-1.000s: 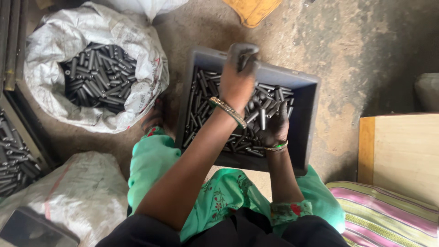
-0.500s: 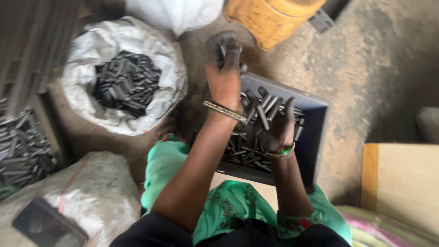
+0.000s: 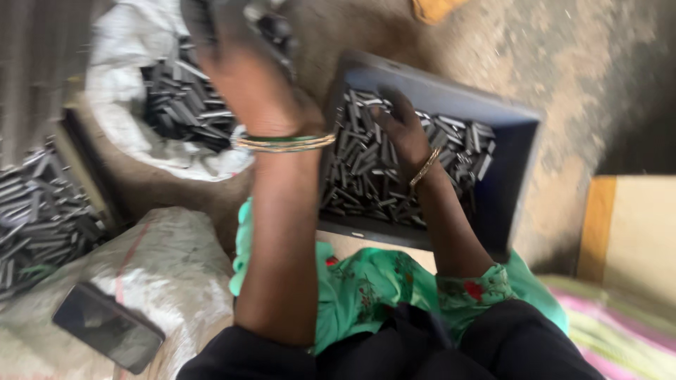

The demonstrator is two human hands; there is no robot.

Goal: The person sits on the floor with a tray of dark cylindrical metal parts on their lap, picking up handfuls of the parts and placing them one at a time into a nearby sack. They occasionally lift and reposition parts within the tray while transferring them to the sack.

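Soft, even daylight fills the frame, brightest on the concrete floor point(image 3: 563, 56) at upper right and on the white sack point(image 3: 134, 49) at upper left, which is nearly washed out. No hard shadows fall; the inside right wall of the grey crate point(image 3: 503, 204) is dim. Motion blur smears the whole view, worst at upper left, where the left hand point(image 3: 246, 77) and its grip lose all outline. The right hand point(image 3: 405, 130) and the metal pieces point(image 3: 366, 169) around it are a little sharper. The dark phone point(image 3: 107, 327) at lower left shows a faint sheen.
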